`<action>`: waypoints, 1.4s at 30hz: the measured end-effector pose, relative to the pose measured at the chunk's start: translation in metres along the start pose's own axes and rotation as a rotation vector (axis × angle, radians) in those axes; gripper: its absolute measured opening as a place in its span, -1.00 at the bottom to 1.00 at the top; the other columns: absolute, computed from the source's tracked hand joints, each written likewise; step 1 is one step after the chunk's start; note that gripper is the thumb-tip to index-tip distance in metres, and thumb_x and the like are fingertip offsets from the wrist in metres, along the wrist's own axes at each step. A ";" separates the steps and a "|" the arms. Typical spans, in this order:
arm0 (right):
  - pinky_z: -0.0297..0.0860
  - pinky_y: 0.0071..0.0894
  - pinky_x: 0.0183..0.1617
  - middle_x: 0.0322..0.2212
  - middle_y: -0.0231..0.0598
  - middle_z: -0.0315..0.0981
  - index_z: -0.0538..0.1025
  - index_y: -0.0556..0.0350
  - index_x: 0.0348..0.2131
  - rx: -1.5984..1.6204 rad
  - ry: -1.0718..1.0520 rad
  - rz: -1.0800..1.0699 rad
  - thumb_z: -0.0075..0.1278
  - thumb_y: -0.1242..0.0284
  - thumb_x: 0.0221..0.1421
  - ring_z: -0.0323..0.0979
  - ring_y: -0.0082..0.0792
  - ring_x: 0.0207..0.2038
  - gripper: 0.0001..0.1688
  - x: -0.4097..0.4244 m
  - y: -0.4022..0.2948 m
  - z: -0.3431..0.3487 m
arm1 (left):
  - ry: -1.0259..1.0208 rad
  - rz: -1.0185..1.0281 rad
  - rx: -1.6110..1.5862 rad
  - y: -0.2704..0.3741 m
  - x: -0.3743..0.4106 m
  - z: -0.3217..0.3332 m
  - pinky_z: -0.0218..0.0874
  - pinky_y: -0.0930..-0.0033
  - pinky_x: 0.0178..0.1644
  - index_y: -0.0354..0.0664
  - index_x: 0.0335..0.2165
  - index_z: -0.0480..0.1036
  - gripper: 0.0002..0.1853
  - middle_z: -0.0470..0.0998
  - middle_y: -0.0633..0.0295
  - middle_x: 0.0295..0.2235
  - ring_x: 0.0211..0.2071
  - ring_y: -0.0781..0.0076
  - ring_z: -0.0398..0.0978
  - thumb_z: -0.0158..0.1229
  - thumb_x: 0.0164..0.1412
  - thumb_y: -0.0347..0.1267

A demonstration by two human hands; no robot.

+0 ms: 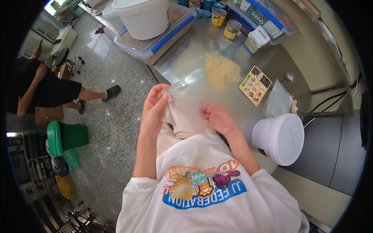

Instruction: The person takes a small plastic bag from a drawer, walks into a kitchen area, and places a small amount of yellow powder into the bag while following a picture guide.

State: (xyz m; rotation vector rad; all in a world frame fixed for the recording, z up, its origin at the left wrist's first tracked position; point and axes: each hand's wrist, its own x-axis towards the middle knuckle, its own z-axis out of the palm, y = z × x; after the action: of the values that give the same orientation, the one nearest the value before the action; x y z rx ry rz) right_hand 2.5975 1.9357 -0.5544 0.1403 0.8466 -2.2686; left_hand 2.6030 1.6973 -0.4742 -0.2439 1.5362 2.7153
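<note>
My left hand pinches the upper left edge of a clear plastic bag, which hangs in front of my lap. At the bag's right side is my right hand, its fingers curled and blurred at the tips. Whether those fingers grip the film cannot be made out. Beyond the bag, a loose pile of pale yellow crumbs lies on the stainless steel table. To the right of the pile is a yellow card with small pictures, and beside that a flat stack of clear bags.
A lidded white bucket stands on the right. At the back are a blue-rimmed storage box under a white tub, several cans and a carton. On the floor side, a person stands near a green bin.
</note>
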 end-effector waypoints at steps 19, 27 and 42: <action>0.15 -0.72 -0.42 -0.58 -0.58 0.31 0.45 0.09 -0.51 -0.746 0.295 -0.139 0.12 0.36 0.04 0.18 -0.76 -0.50 -0.79 0.071 0.041 0.058 | 0.075 -0.116 0.523 -0.046 -0.021 -0.020 0.14 0.67 -0.47 -0.29 -0.31 0.38 -0.85 0.44 0.35 -0.43 -0.48 0.71 0.33 0.13 0.11 -0.49; 0.14 -0.69 -0.45 -0.56 -0.59 0.30 0.40 0.07 -0.51 -0.533 0.255 -0.040 0.15 0.40 0.01 0.17 -0.76 -0.51 -0.78 0.068 0.027 0.064 | 0.090 -0.198 0.339 -0.061 -0.014 -0.039 0.23 0.59 -0.40 -0.24 -0.34 0.36 -0.92 0.44 0.33 -0.45 -0.46 0.65 0.39 0.05 0.12 -0.53; 0.37 -0.50 -0.28 -0.49 -0.34 0.42 0.31 0.01 -0.50 -0.125 0.404 -0.058 -0.03 0.59 0.03 0.41 -0.50 -0.41 -0.85 0.061 0.004 0.015 | 0.198 -0.250 -0.385 -0.038 0.022 -0.032 0.30 0.37 -0.19 -0.15 -0.35 0.27 -0.95 0.40 0.32 -0.46 -0.40 0.56 0.39 -0.12 0.27 -0.45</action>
State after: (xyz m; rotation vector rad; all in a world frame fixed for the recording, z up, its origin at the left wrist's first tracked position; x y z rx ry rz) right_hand 2.5564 1.8893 -0.5647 0.5358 1.2099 -2.2684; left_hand 2.5890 1.6881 -0.5255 -0.6768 0.9170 2.8185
